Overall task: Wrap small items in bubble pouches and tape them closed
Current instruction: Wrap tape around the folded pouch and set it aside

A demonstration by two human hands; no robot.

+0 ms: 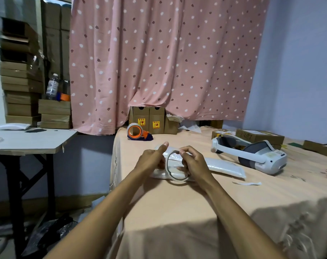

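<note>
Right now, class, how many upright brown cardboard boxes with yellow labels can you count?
2, side by side under the pink spotted curtain: the left box, the right box. Others may be hidden behind it.

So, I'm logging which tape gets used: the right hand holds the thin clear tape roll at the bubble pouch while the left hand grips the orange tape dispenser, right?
Not quite: the head view shows the left hand gripping the bubble pouch; the orange tape dispenser lies untouched farther back on the table. The right hand does hold the thin clear tape roll.
</note>
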